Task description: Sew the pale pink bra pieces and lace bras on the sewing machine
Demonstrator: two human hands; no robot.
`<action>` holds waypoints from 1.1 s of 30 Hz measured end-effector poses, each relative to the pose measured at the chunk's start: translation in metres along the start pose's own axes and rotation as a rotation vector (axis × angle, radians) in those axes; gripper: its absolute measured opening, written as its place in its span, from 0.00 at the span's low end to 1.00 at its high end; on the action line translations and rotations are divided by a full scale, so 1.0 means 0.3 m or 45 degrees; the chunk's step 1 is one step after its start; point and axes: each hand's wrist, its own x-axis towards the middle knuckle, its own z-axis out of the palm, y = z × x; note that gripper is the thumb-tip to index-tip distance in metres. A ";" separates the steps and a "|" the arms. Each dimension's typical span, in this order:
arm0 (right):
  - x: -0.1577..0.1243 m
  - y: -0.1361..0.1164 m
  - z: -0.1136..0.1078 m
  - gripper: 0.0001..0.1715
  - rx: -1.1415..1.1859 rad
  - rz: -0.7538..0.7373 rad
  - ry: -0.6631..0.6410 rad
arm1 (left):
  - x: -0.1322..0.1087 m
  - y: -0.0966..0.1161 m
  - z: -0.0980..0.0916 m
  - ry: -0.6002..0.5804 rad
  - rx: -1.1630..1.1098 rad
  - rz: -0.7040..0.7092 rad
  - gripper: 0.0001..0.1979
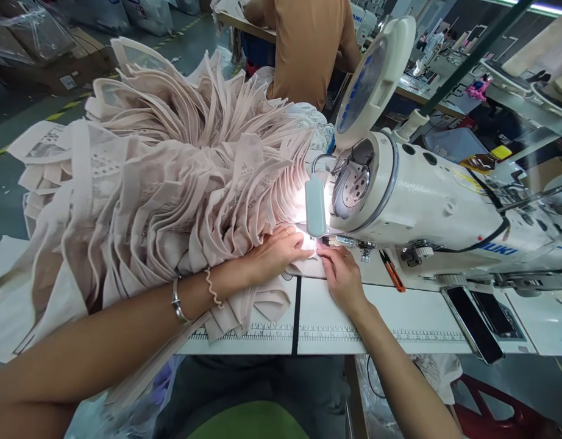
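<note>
Under the needle area of a white sewing machine (427, 189) lies the lit edge of a pale pink fabric piece (303, 266). My left hand (278, 251) is closed on this fabric just left of the needle, its fingers partly hidden among the folds. On the right, my right hand (342, 277) pinches the fabric's edge between thumb and forefinger, close to my left fingertips. A big heap of joined pale pink garment pieces (148, 189), with mesh and lace parts, spreads left and behind my left arm. A small lamp (315, 207) hides part of the needle area.
Orange-handled thread snips (392, 272) lie beside the machine base. A phone (475, 323) rests at the table's front right, and a printed ruler (331, 333) runs along the front edge. A round magnifier-like cover (375, 82) stands raised. Beyond sits a person in a brown shirt (306, 49).
</note>
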 end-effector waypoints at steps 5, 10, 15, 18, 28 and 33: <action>0.004 -0.025 -0.004 0.07 -0.281 -0.245 0.105 | -0.010 0.009 -0.025 0.097 0.332 0.297 0.15; 0.021 -0.062 0.008 0.07 -0.483 -0.380 0.187 | -0.003 0.041 -0.025 0.029 0.481 0.448 0.11; 0.040 -0.065 0.020 0.12 -0.252 -0.083 0.243 | 0.005 0.064 -0.022 0.011 0.486 0.462 0.11; 0.038 -0.050 0.008 0.10 -0.019 0.094 0.214 | 0.006 0.071 -0.029 0.044 0.525 0.431 0.13; 0.007 -0.022 -0.031 0.20 0.073 -0.210 0.146 | -0.021 0.039 0.028 0.148 0.465 0.347 0.12; 0.002 -0.017 -0.036 0.23 -0.050 -0.257 0.047 | -0.019 0.038 0.018 0.054 0.378 0.298 0.12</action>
